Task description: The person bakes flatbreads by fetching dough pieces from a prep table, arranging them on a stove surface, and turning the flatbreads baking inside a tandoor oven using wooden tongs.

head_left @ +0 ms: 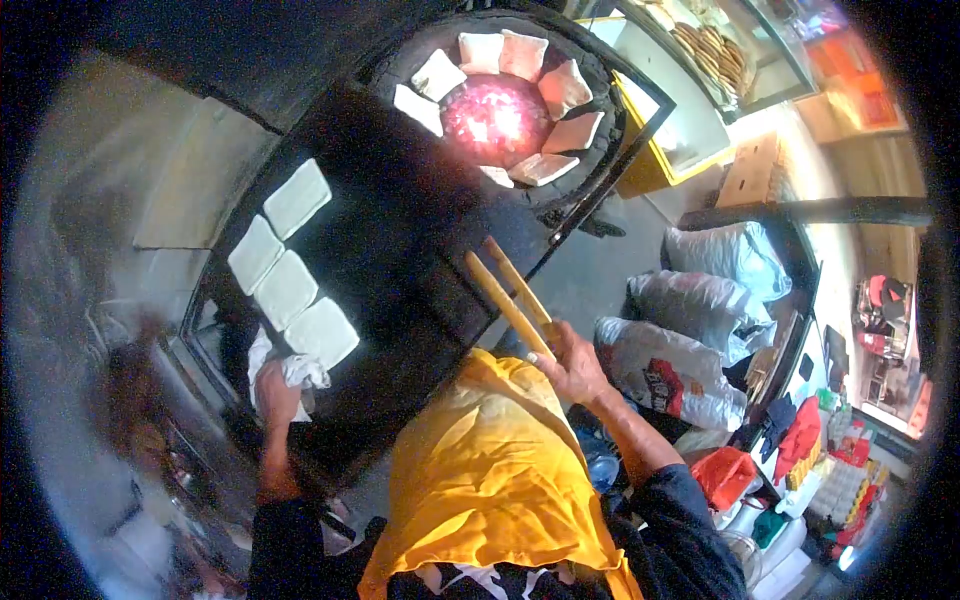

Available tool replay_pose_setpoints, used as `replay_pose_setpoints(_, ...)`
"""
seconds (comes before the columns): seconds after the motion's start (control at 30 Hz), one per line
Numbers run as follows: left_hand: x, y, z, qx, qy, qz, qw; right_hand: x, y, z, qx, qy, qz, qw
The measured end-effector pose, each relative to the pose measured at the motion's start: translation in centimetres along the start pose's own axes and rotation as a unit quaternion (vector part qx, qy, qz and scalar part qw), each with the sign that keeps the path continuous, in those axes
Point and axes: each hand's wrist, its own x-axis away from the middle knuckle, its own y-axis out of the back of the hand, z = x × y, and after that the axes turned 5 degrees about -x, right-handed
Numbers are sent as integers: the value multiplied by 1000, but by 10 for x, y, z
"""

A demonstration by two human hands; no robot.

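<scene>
My left hand is closed on a crumpled white cloth at the near left of the dark worktop. Just beyond the cloth lie several pale, flat, square dough pieces in a slanting row. In my right hand is a pair of long wooden tongs, their tips slightly apart over the worktop's right edge and touching no dough. Past the worktop, a round oven glows with red coals. Several square flatbreads are ranged around its inner wall.
A yellow-sided box stands right of the oven, below a glass case of browned items. Stuffed plastic sacks are stacked on the right. A table crowded with bags and cartons is at the lower right.
</scene>
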Motion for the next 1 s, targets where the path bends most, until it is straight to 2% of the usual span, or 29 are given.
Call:
replay_pose_setpoints(0.1,18,-37,61,33,21,7,999,-5,12,10,24,-10,5,1000)
replay_pose_setpoints(0.13,24,-19,53,-6,32,10,999,-6,15,12,43,-18,7,999)
replay_pose_setpoints(0.2,41,-24,63,11,52,-24,998,-6,17,-5,30,-9,10,999)
replay_pose_setpoints(0.27,49,-53,101,34,141,0,989,-7,25,-7,54,11,-25,998)
replay_pose_setpoints(0.3,53,-78,128,-7,139,-20,990,-9,29,-11,61,26,-44,997)
replay_pose_setpoints(0.33,54,-81,129,-50,136,-39,989,-11,33,-15,65,27,-42,997)
replay_pose_setpoints(0.37,56,-80,135,60,128,-45,989,-14,38,-18,42,49,-62,996)
replay_pose_setpoints(0.4,54,-23,80,70,101,-112,986,-17,42,-20,18,70,-81,994)
replay_pose_setpoints(0.47,68,-38,96,179,328,-140,917,-19,52,-6,48,41,-74,995)
replay_pose_setpoints(0.5,77,-67,135,151,398,-166,890,-22,55,-18,47,55,-102,992)
replay_pose_setpoints(0.53,91,-48,103,258,363,-247,861,-27,58,-30,49,72,-131,988)
replay_pose_setpoints(0.57,97,-39,81,237,455,-228,828,-35,63,-46,162,109,-158,968)
replay_pose_setpoints(0.6,100,-35,67,213,542,-207,786,-38,69,-46,165,114,-149,968)
replay_pose_setpoints(0.63,117,-42,63,225,551,-213,774,-42,77,-44,140,58,-101,983)
replay_pose_setpoints(0.67,135,-50,53,243,540,-214,777,-51,90,-41,115,-2,-48,992)
replay_pose_setpoints(0.7,156,-61,40,263,533,-208,777,-57,97,-41,117,59,-53,990)
replay_pose_setpoints(0.73,176,-74,20,288,525,-194,777,-66,101,-52,57,70,-9,996)
replay_pose_setpoints(0.8,205,-110,-34,340,509,-139,779,-83,110,-54,42,138,58,988)
replay_pose_setpoints(0.83,214,-128,-72,369,496,-96,780,-93,118,-37,68,98,139,983)
replay_pose_setpoints(0.93,219,-164,-197,442,429,42,787,-122,133,-39,70,104,266,956)
replay_pose_setpoints(1.0,220,-171,-274,485,377,105,782,-129,144,-10,104,99,305,941)
